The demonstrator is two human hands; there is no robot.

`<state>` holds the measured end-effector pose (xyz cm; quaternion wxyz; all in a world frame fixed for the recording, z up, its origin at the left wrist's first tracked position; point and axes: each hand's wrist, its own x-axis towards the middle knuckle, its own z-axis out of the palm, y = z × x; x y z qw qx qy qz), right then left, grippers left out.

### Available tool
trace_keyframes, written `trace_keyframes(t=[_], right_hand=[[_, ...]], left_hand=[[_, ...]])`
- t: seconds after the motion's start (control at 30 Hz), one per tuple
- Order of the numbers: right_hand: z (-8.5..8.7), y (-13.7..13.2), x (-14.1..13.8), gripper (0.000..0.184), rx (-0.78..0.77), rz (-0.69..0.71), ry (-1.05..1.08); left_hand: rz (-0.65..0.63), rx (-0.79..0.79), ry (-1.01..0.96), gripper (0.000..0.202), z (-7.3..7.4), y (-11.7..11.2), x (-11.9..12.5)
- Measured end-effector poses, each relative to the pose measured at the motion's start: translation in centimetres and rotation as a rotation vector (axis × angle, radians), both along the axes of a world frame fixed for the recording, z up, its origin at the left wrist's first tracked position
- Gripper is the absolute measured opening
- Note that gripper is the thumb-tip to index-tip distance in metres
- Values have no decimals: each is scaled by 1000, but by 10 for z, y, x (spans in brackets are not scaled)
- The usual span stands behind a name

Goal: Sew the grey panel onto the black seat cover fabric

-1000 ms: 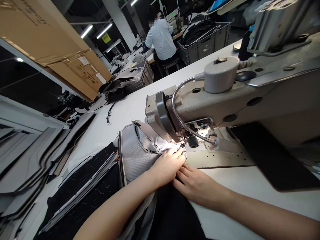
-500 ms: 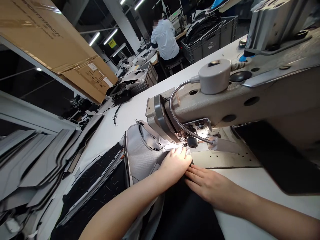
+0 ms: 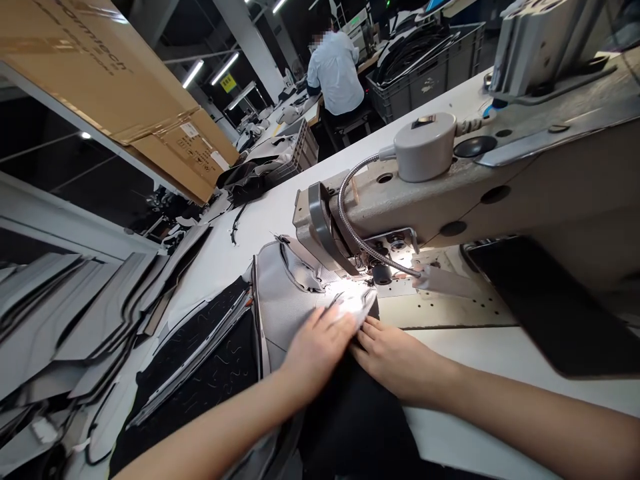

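A sewn cover of light grey mesh fabric (image 3: 273, 313) with black panels lies at the sewing machine (image 3: 370, 227), its near edge lit by the lamp under the machine head. My left hand (image 3: 320, 347) rests over the cover's edge, its fingers closed on the fabric just in front of the presser foot area. Beside it, my right hand (image 3: 395, 357) grips the same edge, its fingertips close to the left hand and its thumb hidden. Black fabric (image 3: 360, 420) hangs down below both hands. The needle is hidden behind the machine's parts.
A dark phone-like slab (image 3: 545, 300) lies right of the machine bed. Stacked grey panels (image 3: 95, 307) stand at left, below a cardboard box (image 3: 165, 133). Behind the white table, a person (image 3: 337, 73) sits near a grey crate (image 3: 425, 80).
Both hands have shifted left and slightly toward me, away from the machine head. More of the bright, folded fabric edge shows between them and the machine.
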<state>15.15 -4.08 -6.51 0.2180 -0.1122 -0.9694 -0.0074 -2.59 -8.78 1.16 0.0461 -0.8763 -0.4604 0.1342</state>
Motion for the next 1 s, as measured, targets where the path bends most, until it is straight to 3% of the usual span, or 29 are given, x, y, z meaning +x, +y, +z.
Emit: trace_keyframes(t=[0.1,0.23,0.37,0.5,0.7,0.87,1.0], right_hand=[[-7,-6,4,39,42,-8,46],[-15,-10,13,40,-2,-66,133],[-11,-8,13,47,-97,-156,113],[-6,-4,11,43,-35,-122,77],[-8,-3,10,34,95,-90,37],[-10,-6,11,33,104,-130,137],[-12,-8,11,32,99,-153,180]], left_hand=[[63,-5,59,42,13,16,-1],[187,62,152,30,16,25,29],[101,228,211,24,3,26,47],[-35,160,170,24,0,27,43],[268,28,147,24,-8,46,37],[119,-31,94,50,-12,50,32],[75,3,159,51,-11,42,34]])
